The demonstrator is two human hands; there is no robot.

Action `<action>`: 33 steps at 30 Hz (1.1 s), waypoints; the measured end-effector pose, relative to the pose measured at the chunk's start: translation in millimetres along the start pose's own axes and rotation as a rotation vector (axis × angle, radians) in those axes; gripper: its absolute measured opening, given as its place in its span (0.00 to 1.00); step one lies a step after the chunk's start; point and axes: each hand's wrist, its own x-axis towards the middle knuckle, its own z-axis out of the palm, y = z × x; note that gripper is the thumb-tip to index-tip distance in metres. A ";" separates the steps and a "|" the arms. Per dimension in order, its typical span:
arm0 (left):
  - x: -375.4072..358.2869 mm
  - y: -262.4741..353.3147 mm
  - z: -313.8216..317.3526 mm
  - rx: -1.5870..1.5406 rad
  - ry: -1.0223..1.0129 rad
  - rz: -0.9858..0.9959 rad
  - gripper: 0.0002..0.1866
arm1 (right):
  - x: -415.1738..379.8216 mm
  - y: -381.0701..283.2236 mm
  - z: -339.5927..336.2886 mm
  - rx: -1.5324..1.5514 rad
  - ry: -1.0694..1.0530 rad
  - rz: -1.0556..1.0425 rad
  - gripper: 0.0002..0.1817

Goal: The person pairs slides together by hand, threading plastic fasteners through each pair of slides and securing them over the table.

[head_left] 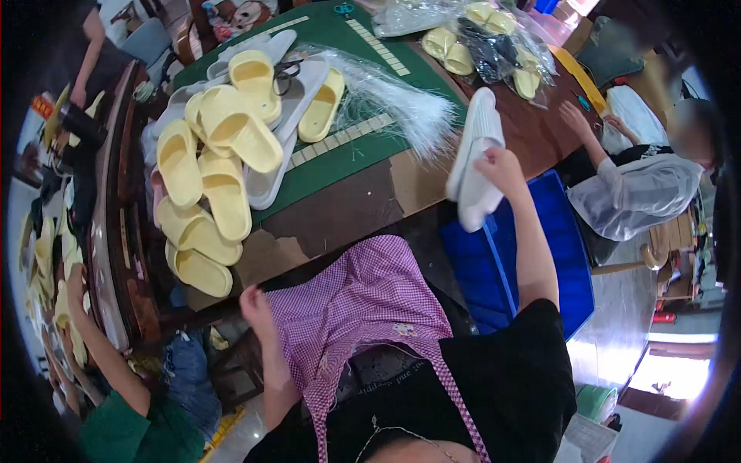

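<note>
A pair of white slippers [473,139] is in my right hand [500,171], pinched by the fingers and held up between the table edge and a blue bin [552,255]. My left hand [258,312] hangs near the table's front edge beside my pink checked apron [363,285]. It holds nothing, and its fingers are loosely apart. Nearest to it is a pile of pale yellow slippers [224,197], stacked partly over light grey ones [289,116]. A bundle of clear plastic strands [409,108] lies on the green mat [332,46].
At the table's far right are bagged yellow slippers [459,58]. A person in a sheer sleeve [637,193] sits on the right. On the left, a co-worker in a green sleeve [116,428] reaches toward more yellow slippers. Blue scissors [344,9] lie at the far edge.
</note>
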 end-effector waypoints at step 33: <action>46.6 117.6 140.2 -0.047 -0.914 -0.096 0.23 | -7.5 -153.6 194.4 1.017 -0.051 0.234 0.27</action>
